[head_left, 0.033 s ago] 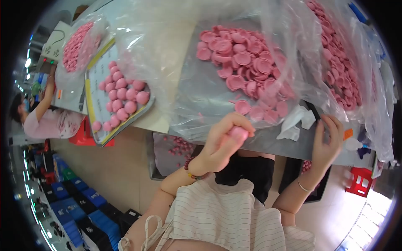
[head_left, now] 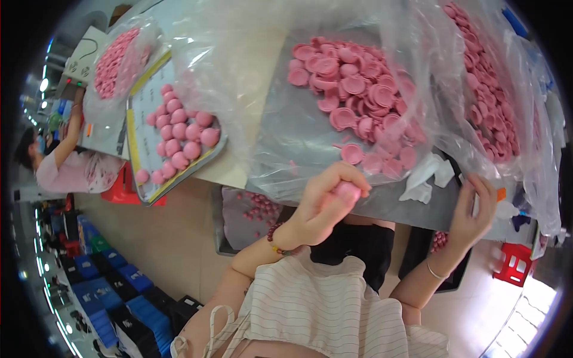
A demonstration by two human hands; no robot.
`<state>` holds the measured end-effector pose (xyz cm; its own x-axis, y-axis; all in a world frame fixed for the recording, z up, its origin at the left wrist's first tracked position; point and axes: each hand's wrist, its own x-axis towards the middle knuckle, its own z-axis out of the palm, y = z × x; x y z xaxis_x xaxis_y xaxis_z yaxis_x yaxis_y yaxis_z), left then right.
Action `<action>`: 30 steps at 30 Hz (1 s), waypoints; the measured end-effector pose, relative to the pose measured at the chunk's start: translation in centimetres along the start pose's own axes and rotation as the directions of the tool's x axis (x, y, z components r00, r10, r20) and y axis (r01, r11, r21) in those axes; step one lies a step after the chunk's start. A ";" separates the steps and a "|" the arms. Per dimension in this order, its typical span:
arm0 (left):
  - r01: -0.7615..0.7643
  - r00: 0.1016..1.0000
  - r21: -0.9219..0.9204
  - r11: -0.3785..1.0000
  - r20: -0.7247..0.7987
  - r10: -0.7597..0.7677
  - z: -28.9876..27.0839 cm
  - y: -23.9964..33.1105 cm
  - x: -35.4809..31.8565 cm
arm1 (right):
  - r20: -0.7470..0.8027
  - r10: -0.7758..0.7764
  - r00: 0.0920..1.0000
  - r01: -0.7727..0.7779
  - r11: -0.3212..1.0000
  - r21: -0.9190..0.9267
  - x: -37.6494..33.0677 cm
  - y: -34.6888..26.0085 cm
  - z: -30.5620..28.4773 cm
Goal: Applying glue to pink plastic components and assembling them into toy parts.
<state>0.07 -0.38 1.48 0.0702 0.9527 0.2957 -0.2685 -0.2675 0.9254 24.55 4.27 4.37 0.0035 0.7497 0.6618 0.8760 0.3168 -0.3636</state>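
My left hand (head_left: 325, 209) is closed around a pink ball (head_left: 348, 192), just in front of the table's near edge. A spread of pink half-shell caps (head_left: 364, 89) lies on clear plastic beyond it. To the right, my right hand (head_left: 474, 209) is at the table edge with its fingers bent together; what they hold, if anything, I cannot make out. Beside those fingers are a crumpled white tissue (head_left: 421, 179) and a dark strip (head_left: 449, 162). On the left, assembled pink balls (head_left: 179, 131) rest in a yellow-edged tray (head_left: 138, 107).
A clear bag of pink pieces (head_left: 486, 101) stands at the right, another bag (head_left: 116, 62) at the far left. Under the table are a grey bin (head_left: 221, 230) and a black bin (head_left: 412, 253). A red stool (head_left: 513, 262) stands right; a co-worker (head_left: 71, 161) sits left.
The whole view has shifted slightly to the right. My right hand's fingers have bent and drawn back a little from the dark strip. My left hand keeps its grip on the ball.
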 end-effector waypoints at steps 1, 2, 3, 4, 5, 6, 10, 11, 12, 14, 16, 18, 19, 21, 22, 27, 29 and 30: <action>-0.021 0.999 -0.021 1.000 0.036 0.022 0.2 0.0 0.2 | -0.091 -0.030 0.995 0.028 0.999 -0.029 -0.5 0.6 -1.1; -0.041 0.997 -0.031 0.999 0.057 0.042 0.1 0.0 0.1 | -0.188 -0.017 0.982 0.018 1.000 0.002 -1.3 1.9 -1.6; -0.041 0.998 -0.019 0.999 0.048 0.042 0.1 -0.2 0.1 | -0.282 0.000 0.959 0.008 1.000 0.029 -2.0 3.3 -2.0; -0.088 0.995 0.011 0.996 0.039 0.088 0.1 -0.5 0.0 | -0.367 0.063 0.928 -0.053 0.998 0.037 -2.5 4.3 -2.4; -0.135 0.990 0.040 0.990 0.033 0.134 0.0 -0.6 0.0 | -0.448 0.123 0.885 -0.114 0.992 0.048 -2.7 4.9 -2.7; -0.135 0.991 0.046 0.990 0.027 0.134 -0.1 -0.4 -0.3 | -0.444 0.124 0.887 -0.111 0.992 0.054 -2.7 5.5 -2.9; -0.692 0.713 0.199 0.694 0.044 0.699 1.4 1.0 -2.0 | -0.548 0.212 0.809 -0.349 0.923 -0.159 -2.4 9.6 -3.6; -0.448 0.872 -0.074 0.891 0.185 0.454 -0.1 3.4 -2.1 | -0.549 0.266 0.792 -0.399 0.907 -0.136 -2.7 10.8 -3.8; -0.093 0.899 -0.281 0.955 0.389 0.202 -1.7 5.6 -2.1 | -0.550 0.271 0.790 -0.407 0.903 -0.140 -3.0 11.5 -3.9; -0.738 0.655 -0.052 0.672 -0.292 0.697 -0.7 4.8 -1.8 | -0.496 0.443 0.747 -0.462 0.882 0.091 -2.7 11.8 -3.5; -0.446 0.690 0.343 0.827 -0.456 0.562 -4.1 6.0 -1.0 | -0.471 0.461 0.752 -0.487 0.870 0.075 -3.0 12.7 -4.1; 0.010 0.692 0.843 0.538 -0.394 0.604 -8.3 6.4 -0.5 | -0.418 0.502 0.757 -0.510 0.854 0.102 -2.8 13.4 -3.9; 0.005 0.700 0.841 0.541 -0.390 0.599 -9.8 6.1 -1.0 | -0.324 0.523 0.788 -0.539 0.841 0.045 -2.9 14.0 -4.1; 0.300 0.804 0.918 0.258 -0.389 0.450 -12.0 6.3 -2.1 | -0.221 0.550 0.805 -0.566 0.825 -0.007 -2.6 14.0 -4.0; 0.321 0.830 0.923 0.214 -0.383 0.406 -12.3 6.2 -2.3 | -0.199 0.560 0.805 -0.567 0.823 0.022 -2.3 13.6 -4.1; 0.269 0.880 0.959 -0.084 -0.209 0.427 -14.1 5.6 -2.1 | -0.214 0.558 0.802 -0.569 0.822 0.009 -1.9 12.8 -4.4; 0.311 0.884 0.931 -0.192 -0.209 0.418 -13.6 6.0 -1.5 | -0.301 0.528 0.794 -0.378 0.817 0.436 -1.6 10.2 -3.9; 0.315 0.855 0.946 -0.081 -0.246 0.457 -13.2 6.1 -1.0 | -0.292 0.553 0.780 -0.391 0.796 0.462 -1.5 8.3 -4.1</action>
<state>-14.36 -1.08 3.70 -0.2988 0.7278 0.6173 0.9523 0.1852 0.2425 33.77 3.35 3.07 0.6279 0.5907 0.5067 0.4727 0.2278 -0.8513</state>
